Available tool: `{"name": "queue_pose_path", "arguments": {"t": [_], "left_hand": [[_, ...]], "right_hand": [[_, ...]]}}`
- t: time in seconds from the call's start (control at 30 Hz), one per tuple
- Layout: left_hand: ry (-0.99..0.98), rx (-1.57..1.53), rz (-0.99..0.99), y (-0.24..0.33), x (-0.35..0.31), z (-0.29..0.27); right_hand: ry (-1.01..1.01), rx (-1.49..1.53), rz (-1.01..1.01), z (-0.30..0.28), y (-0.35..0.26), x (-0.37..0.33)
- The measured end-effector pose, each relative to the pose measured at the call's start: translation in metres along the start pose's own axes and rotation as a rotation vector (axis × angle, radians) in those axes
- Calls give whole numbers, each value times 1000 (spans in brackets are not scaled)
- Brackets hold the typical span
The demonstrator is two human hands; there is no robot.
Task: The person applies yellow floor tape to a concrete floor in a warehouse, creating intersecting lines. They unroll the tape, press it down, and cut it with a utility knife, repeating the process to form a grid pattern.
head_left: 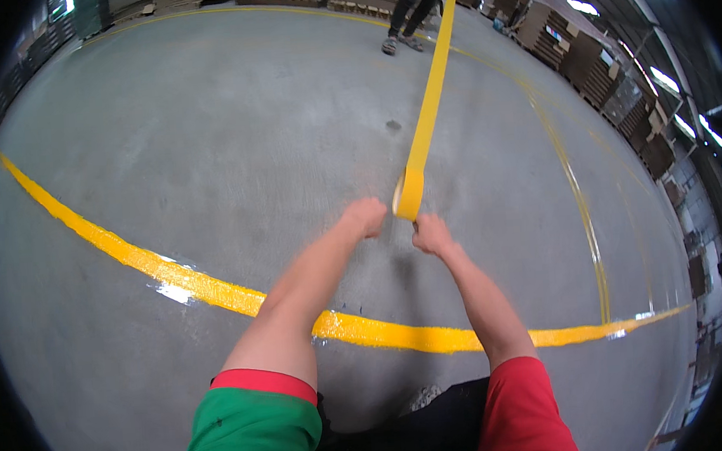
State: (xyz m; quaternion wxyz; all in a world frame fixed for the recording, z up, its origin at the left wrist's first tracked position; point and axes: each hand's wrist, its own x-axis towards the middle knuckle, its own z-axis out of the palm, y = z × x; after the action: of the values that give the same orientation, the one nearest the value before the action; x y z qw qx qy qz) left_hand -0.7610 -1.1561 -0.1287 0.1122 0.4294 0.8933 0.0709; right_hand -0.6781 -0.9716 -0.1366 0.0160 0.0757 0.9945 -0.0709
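A roll of yellow tape (410, 196) is in front of me, with a long strip (434, 97) running from it toward the far upper right. My right hand (433, 233) is closed at the roll's lower edge, fingers curled against it. Just left of the roll, my left hand (366, 217) is curled closed and slightly blurred, with a narrow gap between it and the tape. Whatever it may hold is hidden. Both forearms reach over a wide yellow line (392, 334) on the grey floor (207, 144).
A person's legs (418, 3) in dark trousers and sandals stand at the far side, beside the strip. Thinner yellow lines (571, 179) mark the floor at right. Stacks of flat cardboard (587, 63) line the far right, with more along the back.
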Motion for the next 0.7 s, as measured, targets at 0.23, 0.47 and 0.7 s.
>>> {"name": "queue_pose_path", "arguments": {"t": [0.23,0.47,0.7], "left_hand": [[86,-82,-61,-8,25,4],[170,-66,-96,-6,22,-15],[244,-107,-109,-6,25,-10]], "right_hand": [[26,38,62,8,11,24],[136,32,101,-11,-5,19],[172,20,82,-11,-1,21]]}}
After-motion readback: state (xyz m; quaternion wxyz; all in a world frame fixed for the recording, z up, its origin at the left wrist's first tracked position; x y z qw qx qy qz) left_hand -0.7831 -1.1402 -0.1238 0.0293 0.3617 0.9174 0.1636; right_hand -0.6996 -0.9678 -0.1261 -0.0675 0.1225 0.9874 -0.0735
